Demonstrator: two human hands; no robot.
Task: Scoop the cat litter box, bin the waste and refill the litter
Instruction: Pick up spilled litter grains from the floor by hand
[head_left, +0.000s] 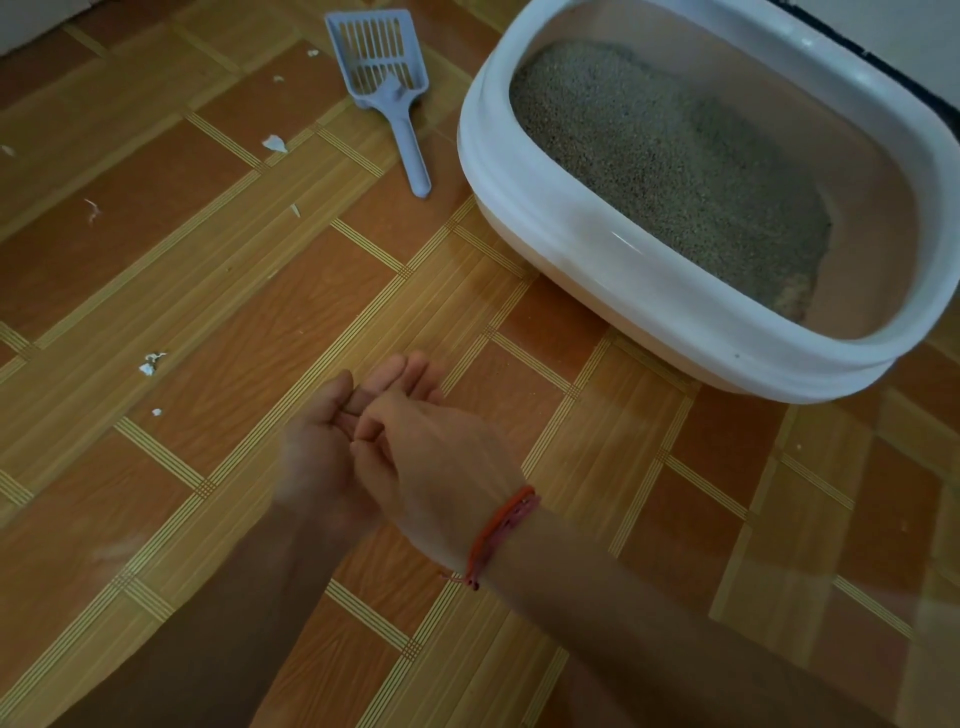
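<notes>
The white oval plastic cat litter box (597, 244) sits at the far right of the wood-pattern tiled floor (208, 291), its right side cut off by the frame. It holds a bed of grey-brown granular litter (665, 156). The pale blue slotted plastic scoop (387, 78) lies flat on the floor just left of the box, apart from it, handle pointing toward the person.

At the near middle of the floor the left hand (317, 457) lies palm up with the right hand (436, 452) laid across it. The fingers of both look loosely extended and neither appears to grip anything. Neither hand is near the scoop.

The step in hand seems to be reaching for the scoop. It would go best with the handle taken near its end. The blade should then slide low under the darker patch (792, 299) at the box's near-right end and be shaken gently so clean grains fall through.

Motion blur smears the fingers, so something small pinched between the palms cannot be ruled out. A red thread bracelet (501, 532) circles the right wrist. No bin or refill bag shows. Small white scraps (274, 143) dot the left of the floor; what they are is unclear.
</notes>
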